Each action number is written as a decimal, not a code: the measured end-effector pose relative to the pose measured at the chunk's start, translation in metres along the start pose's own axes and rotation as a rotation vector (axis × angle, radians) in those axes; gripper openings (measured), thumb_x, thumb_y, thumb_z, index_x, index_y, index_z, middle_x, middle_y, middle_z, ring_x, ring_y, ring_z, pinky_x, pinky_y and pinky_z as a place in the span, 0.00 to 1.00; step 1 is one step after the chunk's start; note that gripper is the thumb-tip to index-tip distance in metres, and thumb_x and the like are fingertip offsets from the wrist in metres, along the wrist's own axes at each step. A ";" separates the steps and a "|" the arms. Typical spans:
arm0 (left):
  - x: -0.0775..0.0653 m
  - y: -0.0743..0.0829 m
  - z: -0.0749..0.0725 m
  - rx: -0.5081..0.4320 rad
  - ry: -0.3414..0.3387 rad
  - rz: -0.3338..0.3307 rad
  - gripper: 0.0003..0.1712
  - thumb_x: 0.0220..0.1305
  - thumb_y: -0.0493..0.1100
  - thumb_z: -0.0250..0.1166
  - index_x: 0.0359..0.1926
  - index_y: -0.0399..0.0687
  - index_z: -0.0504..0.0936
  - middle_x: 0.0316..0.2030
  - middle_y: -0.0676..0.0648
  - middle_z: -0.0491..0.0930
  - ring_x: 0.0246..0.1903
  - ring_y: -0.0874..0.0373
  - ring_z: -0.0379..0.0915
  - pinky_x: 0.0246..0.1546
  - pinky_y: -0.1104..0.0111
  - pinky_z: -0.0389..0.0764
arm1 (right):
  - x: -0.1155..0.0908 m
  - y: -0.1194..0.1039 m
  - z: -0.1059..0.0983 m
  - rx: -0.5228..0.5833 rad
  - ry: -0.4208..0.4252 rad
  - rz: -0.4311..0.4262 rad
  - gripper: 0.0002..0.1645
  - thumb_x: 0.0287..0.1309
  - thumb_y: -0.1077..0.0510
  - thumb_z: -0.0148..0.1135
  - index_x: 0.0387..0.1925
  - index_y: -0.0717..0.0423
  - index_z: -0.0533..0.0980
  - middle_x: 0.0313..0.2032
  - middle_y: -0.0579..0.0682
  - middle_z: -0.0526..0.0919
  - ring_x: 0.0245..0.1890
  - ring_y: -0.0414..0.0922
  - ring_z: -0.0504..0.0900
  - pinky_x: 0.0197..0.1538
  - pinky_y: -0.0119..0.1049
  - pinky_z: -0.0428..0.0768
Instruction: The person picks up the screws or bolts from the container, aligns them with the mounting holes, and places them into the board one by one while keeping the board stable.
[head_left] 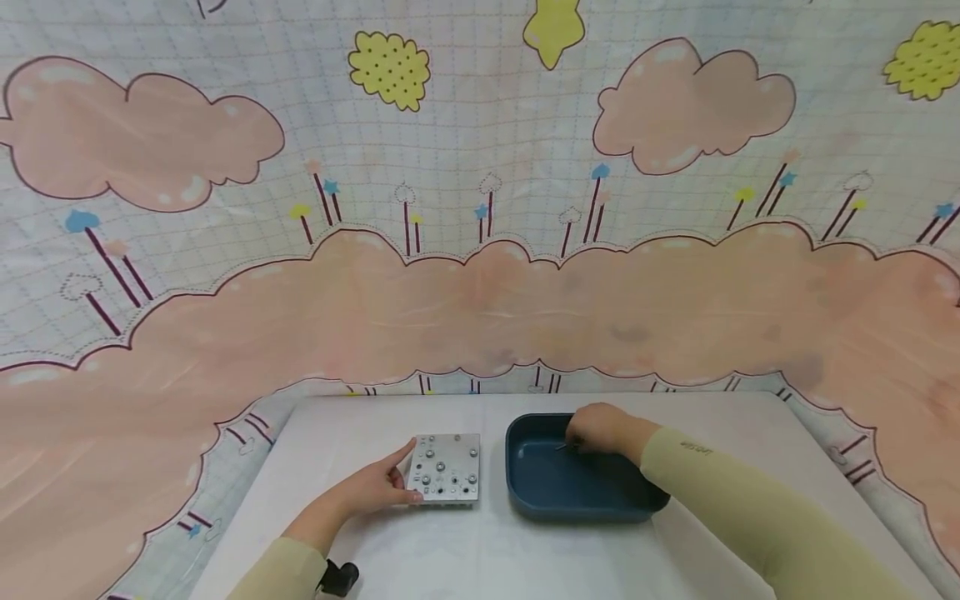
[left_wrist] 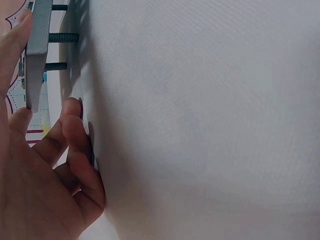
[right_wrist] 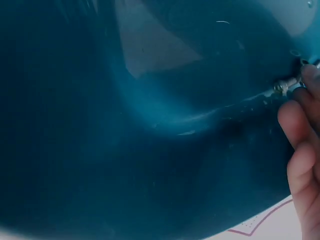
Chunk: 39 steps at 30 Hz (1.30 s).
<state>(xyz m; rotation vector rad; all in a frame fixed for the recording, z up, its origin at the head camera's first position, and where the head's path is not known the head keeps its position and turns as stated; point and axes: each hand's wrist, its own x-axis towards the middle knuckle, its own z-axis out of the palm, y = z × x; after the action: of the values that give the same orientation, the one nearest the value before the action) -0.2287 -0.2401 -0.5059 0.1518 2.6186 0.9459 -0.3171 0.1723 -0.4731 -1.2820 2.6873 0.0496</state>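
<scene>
On the left of the white table, a square metal plate (head_left: 457, 462) carries several bolts and holes on its top. Threaded bolt shanks (left_wrist: 64, 37) stick out of its underside in the left wrist view. My left hand (head_left: 375, 485) grips the plate along its left edge, thumb at the near corner and index finger at the far one; its other fingers curl beside the table surface. My right hand (head_left: 596, 427) reaches into a dark blue basin (head_left: 540, 503), back of the hand up. Its fingertips pinch a small silver bolt (right_wrist: 283, 87) near the basin's floor.
The white table (head_left: 405, 554) lies under both plate and basin. A small black object (head_left: 341, 578) sits by the left sleeve at the near edge. Behind the table hangs a cloth (head_left: 480, 317) printed with clouds.
</scene>
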 end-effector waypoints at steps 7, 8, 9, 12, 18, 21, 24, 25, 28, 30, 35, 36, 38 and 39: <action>0.000 0.001 0.001 0.005 -0.003 -0.005 0.61 0.49 0.56 0.78 0.78 0.58 0.53 0.31 0.50 0.73 0.30 0.57 0.67 0.34 0.63 0.68 | 0.003 -0.003 0.004 -0.108 0.030 -0.071 0.03 0.54 0.60 0.72 0.28 0.48 0.86 0.27 0.39 0.84 0.27 0.37 0.79 0.36 0.35 0.79; 0.000 0.001 0.001 0.006 -0.003 -0.006 0.61 0.49 0.56 0.78 0.78 0.58 0.53 0.31 0.50 0.72 0.30 0.56 0.67 0.34 0.63 0.68 | 0.003 -0.004 0.004 -0.134 0.039 -0.087 0.04 0.54 0.60 0.72 0.27 0.47 0.86 0.26 0.39 0.83 0.25 0.37 0.78 0.34 0.34 0.79; 0.000 0.001 0.001 0.006 -0.003 -0.005 0.61 0.49 0.56 0.78 0.78 0.58 0.53 0.31 0.50 0.72 0.30 0.56 0.67 0.34 0.63 0.68 | 0.004 -0.005 0.004 -0.156 0.049 -0.105 0.05 0.54 0.60 0.71 0.25 0.47 0.85 0.25 0.39 0.82 0.24 0.37 0.77 0.33 0.34 0.78; -0.001 0.003 0.001 0.002 -0.004 -0.002 0.61 0.49 0.56 0.78 0.78 0.58 0.53 0.31 0.50 0.72 0.30 0.56 0.67 0.34 0.63 0.67 | 0.004 -0.008 0.002 -0.202 0.075 -0.143 0.08 0.53 0.61 0.71 0.22 0.47 0.83 0.21 0.39 0.79 0.20 0.36 0.71 0.29 0.33 0.75; -0.001 0.003 0.000 0.002 -0.002 0.005 0.60 0.49 0.56 0.78 0.78 0.57 0.54 0.31 0.50 0.72 0.30 0.56 0.66 0.33 0.64 0.67 | 0.006 -0.009 0.001 -0.183 0.042 -0.126 0.07 0.54 0.60 0.71 0.23 0.47 0.84 0.21 0.39 0.79 0.21 0.36 0.72 0.29 0.32 0.75; -0.001 0.003 0.000 0.006 -0.002 0.009 0.61 0.49 0.57 0.78 0.78 0.56 0.53 0.31 0.50 0.72 0.30 0.56 0.67 0.33 0.64 0.67 | 0.009 -0.009 0.003 -0.139 0.005 -0.099 0.02 0.53 0.58 0.73 0.27 0.47 0.86 0.25 0.39 0.82 0.25 0.36 0.77 0.33 0.33 0.78; -0.001 0.001 0.000 -0.003 0.000 0.008 0.61 0.49 0.57 0.78 0.78 0.56 0.53 0.30 0.50 0.72 0.30 0.56 0.67 0.33 0.65 0.67 | 0.012 -0.010 0.007 -0.067 -0.020 -0.073 0.02 0.52 0.56 0.74 0.29 0.47 0.86 0.27 0.38 0.83 0.27 0.36 0.79 0.35 0.33 0.79; -0.001 0.001 0.000 0.002 0.004 0.013 0.61 0.48 0.57 0.78 0.78 0.55 0.53 0.30 0.50 0.73 0.29 0.56 0.67 0.32 0.65 0.67 | 0.013 -0.010 0.007 -0.048 -0.020 -0.070 0.02 0.51 0.56 0.75 0.29 0.47 0.86 0.27 0.38 0.83 0.28 0.36 0.79 0.36 0.34 0.79; -0.001 0.000 0.001 -0.004 0.007 0.011 0.61 0.48 0.57 0.78 0.78 0.55 0.53 0.30 0.50 0.73 0.29 0.56 0.67 0.33 0.65 0.67 | 0.015 -0.013 0.009 -0.012 -0.028 -0.050 0.03 0.51 0.56 0.75 0.28 0.46 0.86 0.27 0.38 0.82 0.27 0.36 0.79 0.36 0.34 0.78; -0.001 0.000 0.002 -0.009 0.010 0.005 0.61 0.48 0.57 0.78 0.78 0.55 0.54 0.31 0.49 0.73 0.30 0.56 0.67 0.33 0.64 0.68 | 0.016 -0.014 0.010 -0.007 -0.034 -0.040 0.03 0.51 0.56 0.75 0.27 0.45 0.85 0.26 0.37 0.82 0.27 0.35 0.77 0.36 0.33 0.78; -0.004 0.001 0.002 -0.020 0.007 -0.007 0.61 0.48 0.56 0.79 0.78 0.57 0.54 0.31 0.49 0.73 0.30 0.56 0.67 0.33 0.63 0.69 | 0.018 -0.018 0.009 -0.002 -0.051 -0.025 0.04 0.52 0.57 0.75 0.27 0.46 0.85 0.26 0.36 0.81 0.26 0.35 0.77 0.36 0.33 0.78; -0.005 0.002 0.002 -0.019 0.006 -0.008 0.61 0.48 0.56 0.79 0.78 0.57 0.54 0.31 0.49 0.73 0.30 0.56 0.67 0.33 0.63 0.69 | 0.019 -0.018 0.009 -0.001 -0.054 -0.024 0.04 0.52 0.57 0.75 0.27 0.46 0.85 0.26 0.36 0.81 0.27 0.34 0.77 0.37 0.33 0.78; -0.006 0.003 0.002 -0.015 0.006 -0.003 0.61 0.48 0.56 0.79 0.78 0.56 0.54 0.30 0.49 0.73 0.30 0.56 0.67 0.33 0.63 0.69 | 0.019 -0.020 0.008 0.004 -0.059 -0.015 0.04 0.53 0.58 0.75 0.28 0.46 0.85 0.27 0.36 0.81 0.27 0.35 0.77 0.38 0.33 0.78; -0.005 0.003 0.001 -0.011 0.007 -0.001 0.61 0.48 0.56 0.78 0.78 0.56 0.54 0.30 0.49 0.73 0.30 0.56 0.67 0.33 0.63 0.68 | 0.019 -0.020 0.008 0.005 -0.061 -0.012 0.04 0.53 0.58 0.75 0.28 0.46 0.85 0.27 0.37 0.82 0.28 0.35 0.77 0.38 0.33 0.79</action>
<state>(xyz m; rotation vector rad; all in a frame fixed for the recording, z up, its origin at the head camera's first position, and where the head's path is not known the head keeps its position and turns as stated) -0.2233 -0.2380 -0.5035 0.1452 2.6187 0.9623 -0.3123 0.1459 -0.4830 -1.2746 2.6266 0.0796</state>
